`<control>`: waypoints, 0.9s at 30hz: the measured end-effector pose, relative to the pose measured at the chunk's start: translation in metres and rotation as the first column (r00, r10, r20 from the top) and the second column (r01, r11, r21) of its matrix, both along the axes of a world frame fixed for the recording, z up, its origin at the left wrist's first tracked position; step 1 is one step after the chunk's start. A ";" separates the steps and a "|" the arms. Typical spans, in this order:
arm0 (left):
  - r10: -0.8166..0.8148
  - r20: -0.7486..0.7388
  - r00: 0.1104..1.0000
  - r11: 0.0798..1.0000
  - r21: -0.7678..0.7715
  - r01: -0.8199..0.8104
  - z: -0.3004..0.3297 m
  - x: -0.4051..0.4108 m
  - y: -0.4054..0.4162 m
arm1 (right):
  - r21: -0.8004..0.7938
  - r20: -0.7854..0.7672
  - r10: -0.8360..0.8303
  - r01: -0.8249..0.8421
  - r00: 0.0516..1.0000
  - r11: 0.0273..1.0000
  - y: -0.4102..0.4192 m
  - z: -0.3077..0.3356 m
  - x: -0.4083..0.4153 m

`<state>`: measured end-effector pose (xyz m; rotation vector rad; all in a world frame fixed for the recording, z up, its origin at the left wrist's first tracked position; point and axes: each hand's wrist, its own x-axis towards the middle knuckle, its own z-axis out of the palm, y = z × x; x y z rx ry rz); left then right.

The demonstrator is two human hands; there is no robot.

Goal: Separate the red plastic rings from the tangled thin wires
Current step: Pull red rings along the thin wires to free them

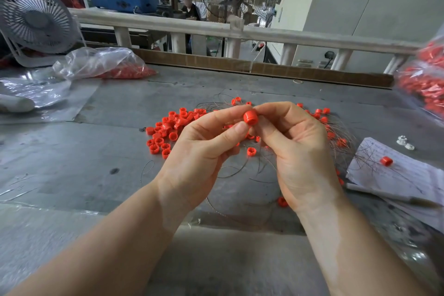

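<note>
Bare forearms reached in from the near edge over a grey table (120, 103), meeting above the work. Behind, left of centre, lay a heap of loose rings (168, 130), apparently already freed, with no wire seen through them. To the right and under the hands sprawled the wires (341, 132), thin and tangled, with several rings threaded or caught among them: judged the part left to do. Farther off sat a clear bag (101, 62) holding red pieces at the left, and a fuller bag of red (427, 84) at the right edge. Near the right lay paper (396, 175) with one ring and wire strands on it.

Left hand (204, 146) and right hand (298, 146) both curled, fingertips pinching a single red ring (251, 118) held between them, clear of the table. Could not tell whether a wire ran through that ring. Judged roughly midway or further: bigger share of visible rings lay free in the heap, fewer caught in the tangle. Next, by the look of it, to drop the held ring on the heap.
</note>
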<state>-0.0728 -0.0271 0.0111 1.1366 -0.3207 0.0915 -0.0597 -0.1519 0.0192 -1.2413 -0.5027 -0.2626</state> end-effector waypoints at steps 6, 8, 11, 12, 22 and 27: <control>0.003 0.015 1.000 1.000 0.008 -0.003 -0.001 0.001 0.000 | -0.007 0.005 -0.003 0.003 1.000 1.000 -0.001 -0.001 0.000; 0.003 0.019 1.000 1.000 0.012 -0.004 -0.001 0.000 0.000 | -0.007 0.009 -0.003 0.003 1.000 1.000 -0.001 -0.001 0.000; 0.003 0.019 1.000 1.000 0.020 -0.004 -0.002 0.000 0.001 | -0.004 -0.002 -0.002 0.002 1.000 1.000 0.000 -0.001 0.000; -0.001 0.021 1.000 1.000 0.020 0.000 -0.002 0.000 0.001 | -0.003 -0.007 -0.003 0.003 1.000 1.000 -0.001 -0.001 0.000; 0.079 -0.011 0.997 0.995 0.063 -0.079 -0.003 0.000 0.001 | -0.129 -0.028 -0.098 0.093 0.995 0.987 0.000 -0.003 0.002; 0.135 -0.054 0.989 0.989 0.062 -0.132 -0.004 0.002 0.000 | -0.167 -0.055 -0.122 0.111 0.991 0.980 0.000 -0.005 0.002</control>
